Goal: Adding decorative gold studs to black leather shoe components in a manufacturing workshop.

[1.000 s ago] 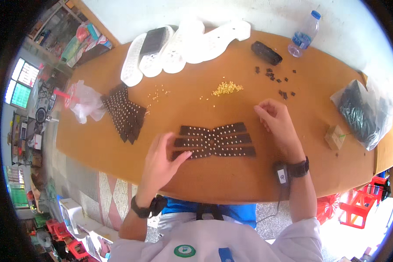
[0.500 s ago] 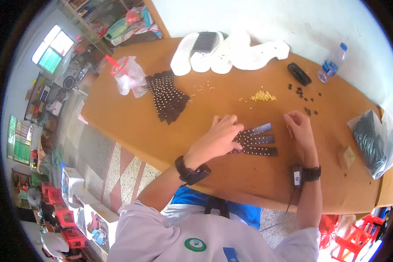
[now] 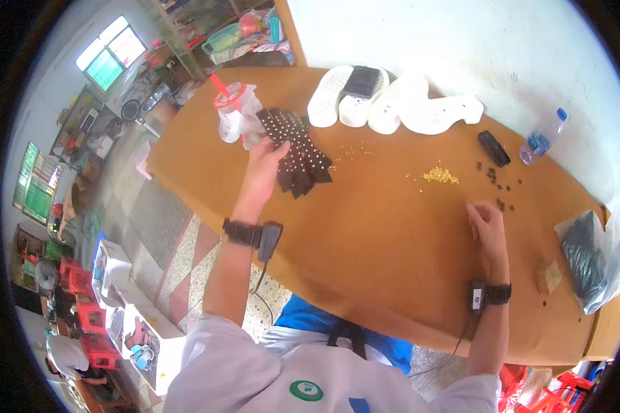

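Where the pile [image 3: 300,165] lies: on L part of table [image 3: 365,248], just beside the bagged cup [image 3: 233,131]; dark pcs stacked, ends fanned.
L hand [image 3: 260,160]: at pile's L edge, thumb over the top; fingers partly hidden, can't tell if it's gripping.
R hand [image 3: 488,228]: at table's R side, fingers half bent, gap narrow; nothing visible in it, but can't rule out a tiny item.
Studded pcs: rows of pale studs show on top, so that part looks done; some near tips look plain, lower pcs mostly hidden, no count poss.
Gold studs [image 3: 439,176]: heaped beyond R hand, unused; a few loose studs [image 3: 355,149] just R of pile.
Black bits [image 3: 492,176]: scattered near black case [image 3: 494,148], also loose.
Stud work: prob. part-way, judging by stock left.
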{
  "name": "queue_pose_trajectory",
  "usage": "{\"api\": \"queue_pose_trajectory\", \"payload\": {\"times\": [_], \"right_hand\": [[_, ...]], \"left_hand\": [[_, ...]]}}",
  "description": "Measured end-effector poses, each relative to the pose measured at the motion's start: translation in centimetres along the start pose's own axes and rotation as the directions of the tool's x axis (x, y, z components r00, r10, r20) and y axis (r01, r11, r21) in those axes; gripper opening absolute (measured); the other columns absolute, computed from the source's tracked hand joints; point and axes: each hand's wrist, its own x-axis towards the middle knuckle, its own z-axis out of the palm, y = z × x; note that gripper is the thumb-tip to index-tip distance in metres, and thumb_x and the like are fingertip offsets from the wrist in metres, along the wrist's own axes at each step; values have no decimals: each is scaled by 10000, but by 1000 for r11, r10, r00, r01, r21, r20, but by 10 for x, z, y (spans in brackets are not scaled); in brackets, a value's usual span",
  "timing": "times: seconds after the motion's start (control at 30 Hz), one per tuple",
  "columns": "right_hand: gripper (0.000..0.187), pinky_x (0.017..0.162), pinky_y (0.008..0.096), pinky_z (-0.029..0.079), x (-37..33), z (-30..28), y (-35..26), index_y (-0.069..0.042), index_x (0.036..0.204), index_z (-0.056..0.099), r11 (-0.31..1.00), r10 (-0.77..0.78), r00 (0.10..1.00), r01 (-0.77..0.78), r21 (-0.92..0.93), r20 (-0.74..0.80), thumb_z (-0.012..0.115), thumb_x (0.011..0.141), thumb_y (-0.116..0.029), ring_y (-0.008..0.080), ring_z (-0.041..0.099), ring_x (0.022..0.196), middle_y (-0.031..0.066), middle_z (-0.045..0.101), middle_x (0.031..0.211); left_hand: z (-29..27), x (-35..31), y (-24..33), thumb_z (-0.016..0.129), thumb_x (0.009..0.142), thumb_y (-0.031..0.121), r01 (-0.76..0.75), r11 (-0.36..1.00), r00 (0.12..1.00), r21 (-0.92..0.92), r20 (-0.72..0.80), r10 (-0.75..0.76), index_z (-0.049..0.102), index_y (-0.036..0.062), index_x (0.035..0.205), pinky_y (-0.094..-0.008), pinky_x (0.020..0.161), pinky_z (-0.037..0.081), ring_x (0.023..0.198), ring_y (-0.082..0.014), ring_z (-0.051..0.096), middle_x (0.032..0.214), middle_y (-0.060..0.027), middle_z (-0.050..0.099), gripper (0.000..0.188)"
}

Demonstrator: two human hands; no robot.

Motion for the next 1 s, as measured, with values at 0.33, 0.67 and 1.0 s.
{"api": "queue_pose_trajectory", "payload": {"times": [0.33, 0.67, 1.0], "right_hand": [[162, 424, 190, 325, -3, -2, -8, -53, 849, 592, 999, 39, 999, -39, 5, 38, 612, 928, -194, 34, 433, 488, -40, 519, 634], [171, 430, 203, 327, -7, 7, -14, -39, 855, 604, 999, 43, 999, -42, -28, 19, 617, 924, -195, 39, 441, 502, -32, 532, 648], [177, 449, 203, 342, -7, -1, -6, -41, 840, 610, 998, 24, 1000, -24, -59, -4, 619, 920, -198, 39, 450, 524, -37, 524, 650]], "left_hand": [[-54, 75, 66, 672, 780, 29, -479, 465, 753, 744, 621, -219, 643, 16, 1074, -313, 852, 475, 908, -173, 623, 944, -42, 676, 296], [-8, 87, 9, 580, 683, -27, -843, -161, 493, 514, 857, 153, 626, 54, 1014, -401, 904, 405, 1000, -309, 600, 1073, -129, 616, 344], [-10, 51, -51, 688, 746, 582, 189, 425, 967, 886, -242, 75, 544, -29, 1247, -503, 1069, 315, 1372, -425, 285, 1500, -314, 199, 802]]}}
